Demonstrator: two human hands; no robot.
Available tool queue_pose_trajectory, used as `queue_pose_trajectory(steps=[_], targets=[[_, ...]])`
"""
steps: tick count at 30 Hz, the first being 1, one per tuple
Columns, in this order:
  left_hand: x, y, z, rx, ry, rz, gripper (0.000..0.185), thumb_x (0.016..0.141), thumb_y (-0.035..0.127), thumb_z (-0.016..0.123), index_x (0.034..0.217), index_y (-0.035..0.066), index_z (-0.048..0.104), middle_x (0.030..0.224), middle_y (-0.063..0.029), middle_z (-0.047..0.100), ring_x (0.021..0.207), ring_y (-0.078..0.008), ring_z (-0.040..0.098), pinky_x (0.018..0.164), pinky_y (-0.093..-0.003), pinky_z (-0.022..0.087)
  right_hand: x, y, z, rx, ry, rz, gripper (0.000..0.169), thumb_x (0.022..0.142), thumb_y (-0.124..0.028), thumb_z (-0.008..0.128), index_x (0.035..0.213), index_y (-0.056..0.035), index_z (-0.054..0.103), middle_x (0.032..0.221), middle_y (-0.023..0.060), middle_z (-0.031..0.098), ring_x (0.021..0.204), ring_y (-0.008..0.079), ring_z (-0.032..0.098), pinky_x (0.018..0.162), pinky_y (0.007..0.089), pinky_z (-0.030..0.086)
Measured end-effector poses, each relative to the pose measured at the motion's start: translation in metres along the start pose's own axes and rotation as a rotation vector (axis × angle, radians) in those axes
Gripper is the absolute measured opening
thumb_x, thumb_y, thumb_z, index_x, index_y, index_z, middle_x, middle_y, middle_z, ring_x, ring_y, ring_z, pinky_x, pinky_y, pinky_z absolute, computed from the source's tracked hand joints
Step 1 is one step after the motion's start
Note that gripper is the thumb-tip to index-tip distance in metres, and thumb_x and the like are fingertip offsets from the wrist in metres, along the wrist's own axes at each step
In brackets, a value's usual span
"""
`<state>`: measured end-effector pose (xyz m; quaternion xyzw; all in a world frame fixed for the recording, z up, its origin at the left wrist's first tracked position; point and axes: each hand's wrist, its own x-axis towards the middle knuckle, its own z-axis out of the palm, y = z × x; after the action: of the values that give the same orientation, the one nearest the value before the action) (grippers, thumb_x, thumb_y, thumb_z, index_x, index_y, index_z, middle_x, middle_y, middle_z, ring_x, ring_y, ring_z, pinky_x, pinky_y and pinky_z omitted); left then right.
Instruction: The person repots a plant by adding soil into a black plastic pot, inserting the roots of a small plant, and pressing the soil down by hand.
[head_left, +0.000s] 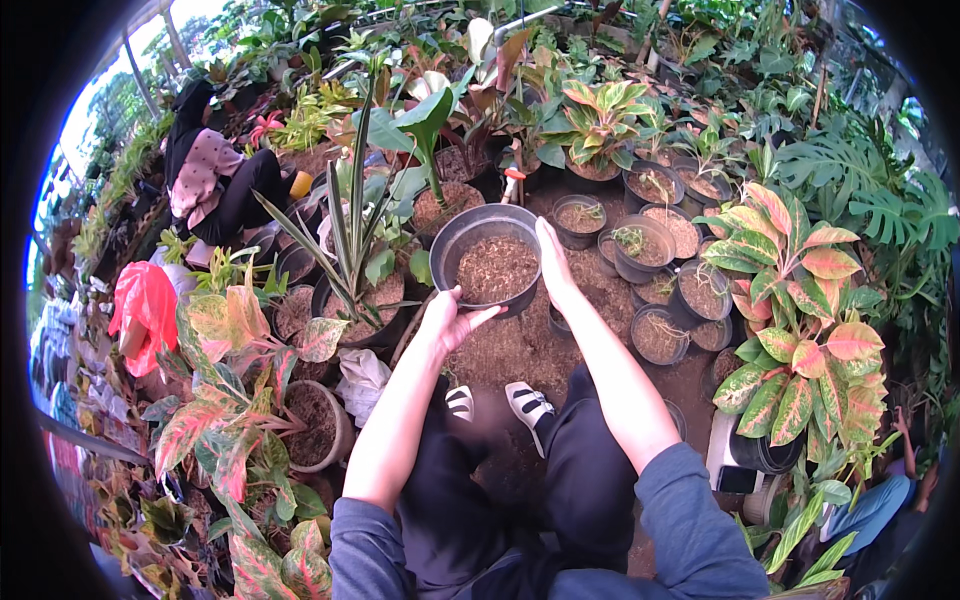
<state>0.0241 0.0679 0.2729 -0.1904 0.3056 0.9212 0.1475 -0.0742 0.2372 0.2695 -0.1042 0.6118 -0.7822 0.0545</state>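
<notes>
A round black plastic plant pot (486, 255), partly filled with brown soil (498, 268), is held up between my two hands in front of me. My left hand (452, 321) grips its lower left edge, with the thumb at the rim and the fingers reaching beneath. Against the right side of the pot lies my right hand (553, 259), its palm flat and its fingers straight. Bare brown ground shows below the pot, around my sandals. A potted plant with long, striped, sword-like leaves (358, 202) stands just left of the pot.
Several small black pots with seedlings (643, 247) crowd the right side. Beyond them is a large pink-green aglaonema (802, 300). A red plastic bag (146, 315) lies at the left. One person (206, 165) sits at the upper left; another person's leg (870, 517) shows at the lower right.
</notes>
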Motion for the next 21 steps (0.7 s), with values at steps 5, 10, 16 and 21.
queue_pose_trajectory(steps=[5, 10, 16, 21], targets=[[0.02, 0.002, 0.0, -0.031, 0.057, -0.057, 0.045, 0.097, 0.022, 0.019, 0.128, -0.01, 0.02, 0.125, -0.0346, 0.035, 0.107, -0.0526, 0.044, 0.084, -0.0466, 0.052, 0.005, 0.014, -0.032, -0.531, 0.074, 0.046, 0.069, 0.085, -0.046, 0.052, 0.133, -0.001, 0.033, 0.141, 0.0253, 0.022, 0.132, 0.033, 0.021, 0.107, 0.039, 0.019], [0.045, 0.007, -0.029, -0.101, 0.255, -0.121, 0.042, 0.096, 0.017, 0.022, 0.128, -0.01, 0.019, 0.128, -0.0351, 0.029, 0.112, -0.0526, 0.038, 0.088, -0.0506, 0.048, -0.001, 0.01, -0.052, 0.0, 0.216, 0.23, 0.047, 0.079, -0.016, 0.062, 0.121, -0.0035, 0.046, 0.12, 0.0154, 0.047, 0.062, 0.0121, 0.058, 0.054, 0.0247, 0.044], [0.117, -0.027, -0.101, -0.125, 0.364, -0.13, 0.038, 0.095, 0.014, 0.022, 0.124, -0.01, 0.025, 0.125, -0.0334, 0.034, 0.109, -0.0502, 0.043, 0.088, -0.0534, 0.047, -0.036, 0.071, -0.15, -0.282, 0.297, 0.223, 0.044, 0.073, 0.001, 0.055, 0.116, -0.0053, 0.048, 0.11, 0.0134, 0.054, 0.064, 0.0112, 0.056, 0.056, 0.0239, 0.045], [0.184, -0.083, -0.19, -0.051, 0.386, -0.005, 0.044, 0.088, 0.004, 0.02, 0.131, 0.014, 0.022, 0.13, -0.0209, 0.034, 0.105, -0.0465, 0.048, 0.074, -0.0573, 0.052, -0.094, 0.174, -0.175, -0.201, 0.348, 0.596, 0.03, 0.084, -0.013, 0.049, 0.114, -0.0125, 0.048, 0.104, 0.0048, 0.055, 0.079, 0.0161, 0.06, 0.07, 0.0333, 0.047]])
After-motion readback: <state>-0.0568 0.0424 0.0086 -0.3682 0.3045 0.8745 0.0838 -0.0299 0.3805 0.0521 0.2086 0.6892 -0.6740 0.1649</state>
